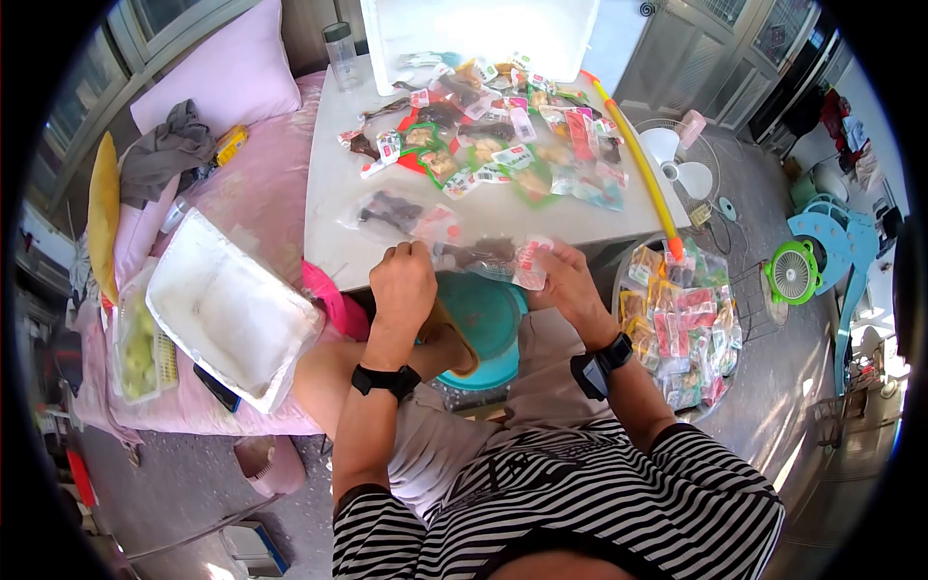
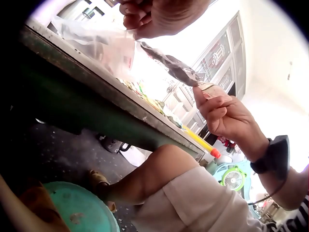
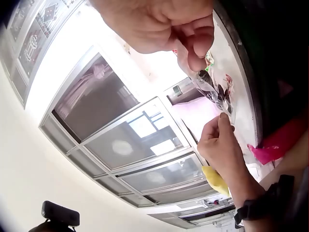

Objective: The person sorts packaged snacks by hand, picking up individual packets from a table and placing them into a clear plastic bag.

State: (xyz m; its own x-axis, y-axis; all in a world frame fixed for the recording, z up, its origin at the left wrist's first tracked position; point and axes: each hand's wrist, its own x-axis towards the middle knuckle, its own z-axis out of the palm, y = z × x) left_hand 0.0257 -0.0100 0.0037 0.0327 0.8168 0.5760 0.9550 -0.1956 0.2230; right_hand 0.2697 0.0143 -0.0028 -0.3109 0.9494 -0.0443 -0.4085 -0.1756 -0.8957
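You hold a clear plastic packet with dark contents (image 1: 491,253) stretched between your two hands, in front of you at the near edge of the white table (image 1: 333,217). Your left hand (image 1: 403,288) has its fingers curled and together, clamped on one end of it. Your right hand (image 1: 577,293) pinches the other end, by a red-and-white label, between thumb and fingers.

On the table, just beyond your left hand, lies another dark-filled packet (image 1: 389,210). Farther back, a pile of assorted food packets (image 1: 483,135) spreads in front of an upright white foam box (image 1: 480,37). A yellow tube with orange ends (image 1: 640,169) lies along the table's right side. To your right, a large round container (image 1: 621,280) holds many colourful packets (image 1: 684,324). On the pink bed to your left sits an open white foam box (image 1: 224,300). Below your hands is a round teal stool (image 1: 488,324).
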